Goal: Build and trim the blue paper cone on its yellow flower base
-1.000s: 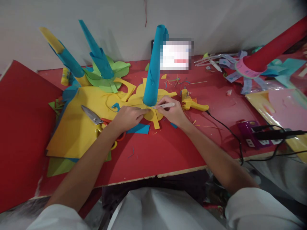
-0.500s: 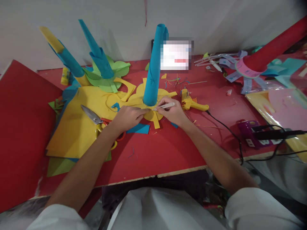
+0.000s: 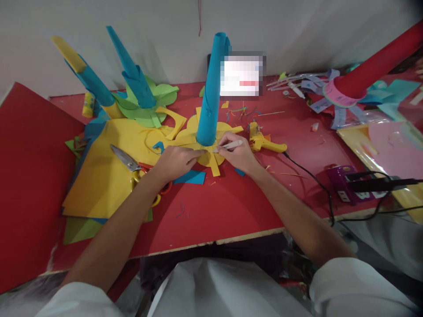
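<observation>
A yellow paper flower shape (image 3: 189,128) with strips sticking out lies flat on the table, and a rolled blue paper tube (image 3: 210,101) stands upright at its middle. My left hand (image 3: 175,162) rests on the near left part of the flower, its index finger stretched out toward the base of the tube. Between the fingers of my right hand (image 3: 240,155) is a slim white pen (image 3: 234,145), its tip end at the yellow paper just in front of the tube. Scissors (image 3: 124,157) with red and yellow handles lie beside my left wrist, partly under the forearm.
Right of the flower lies a yellow glue gun (image 3: 267,144), its cord running to a purple power block (image 3: 350,185). Yellow sheets (image 3: 95,176) pile up at left. Behind them are a green flower with blue tube (image 3: 139,90) and a glue stick (image 3: 88,105). A red tube (image 3: 380,66) leans at right.
The view has shifted very slightly. Both hands, the pen and the paper flower keep nearly the same places, with the pen still at the paper by the tube's base.
</observation>
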A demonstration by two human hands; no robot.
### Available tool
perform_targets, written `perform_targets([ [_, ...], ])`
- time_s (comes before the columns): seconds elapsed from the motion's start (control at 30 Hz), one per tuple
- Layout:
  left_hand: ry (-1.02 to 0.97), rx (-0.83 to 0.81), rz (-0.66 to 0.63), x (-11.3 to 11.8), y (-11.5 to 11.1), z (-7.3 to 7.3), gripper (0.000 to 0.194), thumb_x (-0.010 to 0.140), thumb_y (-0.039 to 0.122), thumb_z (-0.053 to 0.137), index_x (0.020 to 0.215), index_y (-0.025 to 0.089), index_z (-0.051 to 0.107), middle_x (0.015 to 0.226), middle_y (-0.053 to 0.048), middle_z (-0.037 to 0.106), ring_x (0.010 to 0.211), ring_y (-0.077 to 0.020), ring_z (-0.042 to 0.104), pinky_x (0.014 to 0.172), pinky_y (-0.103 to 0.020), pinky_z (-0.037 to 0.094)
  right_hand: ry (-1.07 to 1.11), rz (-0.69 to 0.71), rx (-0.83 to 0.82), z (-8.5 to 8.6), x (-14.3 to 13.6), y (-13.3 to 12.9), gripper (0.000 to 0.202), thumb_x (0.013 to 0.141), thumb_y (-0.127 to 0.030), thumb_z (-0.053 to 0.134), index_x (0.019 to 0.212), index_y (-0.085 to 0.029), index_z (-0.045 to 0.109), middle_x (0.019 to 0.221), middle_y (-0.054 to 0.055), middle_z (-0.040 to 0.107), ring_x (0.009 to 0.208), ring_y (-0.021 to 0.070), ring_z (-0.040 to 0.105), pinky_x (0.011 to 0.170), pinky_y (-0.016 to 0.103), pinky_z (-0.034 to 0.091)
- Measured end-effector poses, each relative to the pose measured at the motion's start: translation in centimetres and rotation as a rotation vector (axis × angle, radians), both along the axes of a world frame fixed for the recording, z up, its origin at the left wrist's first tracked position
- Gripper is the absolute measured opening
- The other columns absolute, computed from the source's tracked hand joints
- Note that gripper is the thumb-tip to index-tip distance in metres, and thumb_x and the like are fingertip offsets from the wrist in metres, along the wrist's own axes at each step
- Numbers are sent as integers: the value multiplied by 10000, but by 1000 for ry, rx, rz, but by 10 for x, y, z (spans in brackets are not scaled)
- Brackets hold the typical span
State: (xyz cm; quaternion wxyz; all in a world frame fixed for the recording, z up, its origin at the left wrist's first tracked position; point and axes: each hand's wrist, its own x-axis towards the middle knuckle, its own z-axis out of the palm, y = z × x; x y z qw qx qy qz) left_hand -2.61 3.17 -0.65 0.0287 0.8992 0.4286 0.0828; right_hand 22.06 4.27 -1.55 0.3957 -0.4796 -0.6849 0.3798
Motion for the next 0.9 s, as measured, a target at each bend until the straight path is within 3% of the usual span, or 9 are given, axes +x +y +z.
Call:
perform_targets([
  [0.4, -25, 4, -2, -1, 0, 0, 467, 989, 214, 448, 1324, 324, 754, 1029, -30, 836, 808, -207, 737, 596, -292, 419, 37, -11, 19, 1, 0, -3, 96, 825, -279, 659, 767, -236, 596, 667, -32, 612, 592, 128, 487, 572, 296, 373],
  [0.67, -23, -15, -73, -3, -1, -2, 442, 945, 189, 457, 1202, 302, 799, 1040, -7, 839, 827, -193, 757, 605, -280, 438, 23, 79, 11, 0, 1, -4, 160, 851, -284, 640, 716, -222, 581, 637, -32, 613, 575, 122, 509, 555, 288, 366],
  [0.9, -84, -49, -108, -5, 0, -4, 472, 927, 163, 480, 1249, 321, 786, 1085, -4, 835, 852, -171, 761, 698, -257, 501, -17, 88, 25, -5, 2, -2, 153, 871, -321, 654, 773, -211, 613, 661, -29, 622, 594, 120, 530, 559, 273, 382],
])
